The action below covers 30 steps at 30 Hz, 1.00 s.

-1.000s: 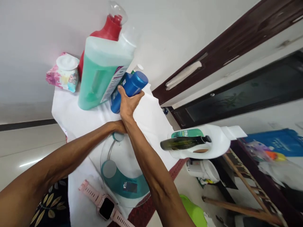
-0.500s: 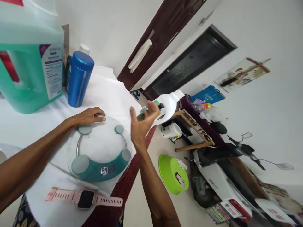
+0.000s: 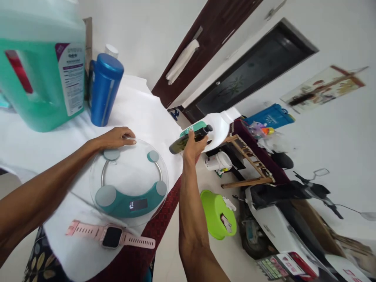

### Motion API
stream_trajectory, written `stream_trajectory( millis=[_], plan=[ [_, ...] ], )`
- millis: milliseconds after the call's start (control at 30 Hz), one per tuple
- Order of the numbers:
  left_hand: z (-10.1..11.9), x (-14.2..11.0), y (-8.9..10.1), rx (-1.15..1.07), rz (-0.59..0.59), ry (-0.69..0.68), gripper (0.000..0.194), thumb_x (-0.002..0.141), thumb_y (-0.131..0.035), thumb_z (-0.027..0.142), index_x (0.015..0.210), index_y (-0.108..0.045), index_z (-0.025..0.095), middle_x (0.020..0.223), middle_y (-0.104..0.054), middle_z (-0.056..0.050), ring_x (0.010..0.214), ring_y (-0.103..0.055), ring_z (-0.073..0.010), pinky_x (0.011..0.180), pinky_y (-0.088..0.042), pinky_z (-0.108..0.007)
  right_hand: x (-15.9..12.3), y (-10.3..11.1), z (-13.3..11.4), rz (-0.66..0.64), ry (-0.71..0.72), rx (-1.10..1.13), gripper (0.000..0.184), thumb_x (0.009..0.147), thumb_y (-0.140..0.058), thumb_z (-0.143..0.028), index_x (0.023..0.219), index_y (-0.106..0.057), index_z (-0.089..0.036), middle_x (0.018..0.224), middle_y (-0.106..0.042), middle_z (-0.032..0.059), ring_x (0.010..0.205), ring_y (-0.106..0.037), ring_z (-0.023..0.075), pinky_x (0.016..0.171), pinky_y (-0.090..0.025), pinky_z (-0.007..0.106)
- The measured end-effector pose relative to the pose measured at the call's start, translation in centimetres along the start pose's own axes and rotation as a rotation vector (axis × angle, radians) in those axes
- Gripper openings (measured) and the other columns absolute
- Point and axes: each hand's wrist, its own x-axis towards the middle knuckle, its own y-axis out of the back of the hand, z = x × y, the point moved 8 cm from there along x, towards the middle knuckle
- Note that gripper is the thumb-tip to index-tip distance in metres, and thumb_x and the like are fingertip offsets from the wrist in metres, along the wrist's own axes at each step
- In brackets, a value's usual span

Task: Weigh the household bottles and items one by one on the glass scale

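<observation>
A round glass bathroom scale (image 3: 123,205) with a teal band and grey foot pads lies on the white cloth. My left hand (image 3: 117,139) is at its far left rim, with curled fingers closed on the glass edge. My right hand (image 3: 195,148) reaches past the scale's right side, thumb and fingers round a dark green bottle (image 3: 180,144) with a black cap. The bottle is tilted beside a white jug (image 3: 220,125) with a green label. Lit marks show on the scale's display. A pink-strapped smartwatch (image 3: 112,236) lies near the scale's front edge.
A large jug of green liquid (image 3: 38,105) and a blue lidded mug (image 3: 106,90) stand at the left back of the table. Beyond the table's right edge are a green tub (image 3: 211,213), a white bucket (image 3: 216,161) and a parked scooter (image 3: 276,223).
My right hand's fingers were spread in front of the dark bottle and are now closed round it. The scale display's digits have changed. My left hand stays at the rim.
</observation>
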Motion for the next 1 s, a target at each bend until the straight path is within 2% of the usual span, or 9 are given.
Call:
stream_trajectory(
  millis=[67,167,333,400,500,567,733,900,1000],
  plan=[
    [0.2,0.0,-0.2,0.033,-0.001,-0.024,0.053,0.088,-0.07,0.065,0.118,-0.08,0.022,0.132,-0.08,-0.011,0.123,-0.074,-0.0327,0.115,-0.057,-0.046,0.0,-0.2,-0.2,-0.017,-0.007,0.015,0.033,0.088,-0.072,-0.036,0.114,-0.056,-0.024,0.127,-0.075,0.0144,0.129,-0.072,0.0327,0.125,-0.052,0.056],
    [0.3,0.1,-0.5,0.064,-0.012,-0.04,0.047,0.092,-0.069,0.057,0.12,-0.08,0.02,0.133,-0.078,-0.012,0.124,-0.072,-0.0314,0.114,-0.056,-0.045,-1.3,0.2,-1.2,-0.049,0.033,0.125,0.035,0.086,-0.07,-0.035,0.115,-0.056,-0.023,0.124,-0.074,0.012,0.123,-0.074,0.0306,0.122,-0.055,0.054],
    [0.4,0.1,-0.8,0.055,-0.028,-0.065,0.04,0.095,-0.07,0.05,0.118,-0.081,0.019,0.133,-0.078,-0.012,0.123,-0.072,-0.0293,0.113,-0.053,-0.043,-5.4,4.4,-7.1,-0.115,0.294,0.434,0.032,0.087,-0.08,-0.046,0.113,-0.067,-0.03,0.116,-0.073,0.0062,0.121,-0.075,0.0312,0.12,-0.055,0.054],
    [0.5,0.1,-0.6,0.039,-0.016,-0.074,0.038,0.096,-0.071,0.049,0.117,-0.081,0.018,0.132,-0.079,-0.012,0.121,-0.072,-0.0287,0.112,-0.053,-0.043,-7.2,5.4,-9.5,-0.238,0.323,0.506,0.025,0.09,-0.082,-0.047,0.111,-0.072,-0.036,0.119,-0.074,0.0041,0.127,-0.074,0.0317,0.121,-0.055,0.056],
    [0.5,0.0,-0.5,0.032,-0.009,-0.066,0.037,0.096,-0.072,0.048,0.117,-0.082,0.018,0.13,-0.079,-0.011,0.119,-0.073,-0.0277,0.111,-0.054,-0.042,-10.2,5.2,-11.5,-0.478,0.261,0.517,0.023,0.091,-0.082,-0.051,0.11,-0.076,-0.039,0.119,-0.075,0.0036,0.128,-0.074,0.0357,0.118,-0.057,0.065],
    [0.5,0.0,-0.5,0.033,-0.019,-0.058,0.038,0.097,-0.073,0.047,0.117,-0.082,0.017,0.128,-0.079,-0.011,0.12,-0.072,-0.0276,0.111,-0.053,-0.042,-12.3,4.7,-11.9,-0.586,0.224,0.51,0.026,0.09,-0.082,-0.053,0.112,-0.077,-0.039,0.118,-0.076,0.0041,0.126,-0.075,0.0367,0.114,-0.059,0.066],
    [0.7,-0.1,-0.5,0.045,-0.023,-0.045,0.038,0.098,-0.073,0.045,0.12,-0.082,0.014,0.126,-0.079,-0.012,0.119,-0.073,-0.0289,0.113,-0.052,-0.044,-16.2,3.9,-11.5,-0.689,0.199,0.478,0.036,0.093,-0.081,-0.05,0.122,-0.075,-0.031,0.123,-0.076,0.0059,0.122,-0.075,0.0316,0.112,-0.06,0.06],
    [0.7,-0.1,-0.5,0.035,-0.011,-0.063,0.038,0.097,-0.073,0.045,0.116,-0.082,0.014,0.126,-0.08,-0.012,0.117,-0.073,-0.0276,0.111,-0.053,-0.042,-17.3,3.4,-11.1,-0.721,0.183,0.457,0.042,0.094,-0.082,-0.05,0.13,-0.073,-0.03,0.13,-0.074,0.0075,0.13,-0.071,0.0308,0.117,-0.058,0.06],
    [0.7,0.0,-0.4,0.039,-0.006,-0.081,0.037,0.096,-0.074,0.046,0.115,-0.083,0.015,0.123,-0.08,-0.011,0.115,-0.073,-0.0267,0.109,-0.053,-0.042,-17.1,3.3,-10.7,-0.739,0.197,0.404,0.057,0.092,-0.081,-0.06,0.14,-0.069,-0.031,0.141,-0.071,0.0104,0.142,-0.067,0.0343,0.12,-0.055,0.063]
  ],
)
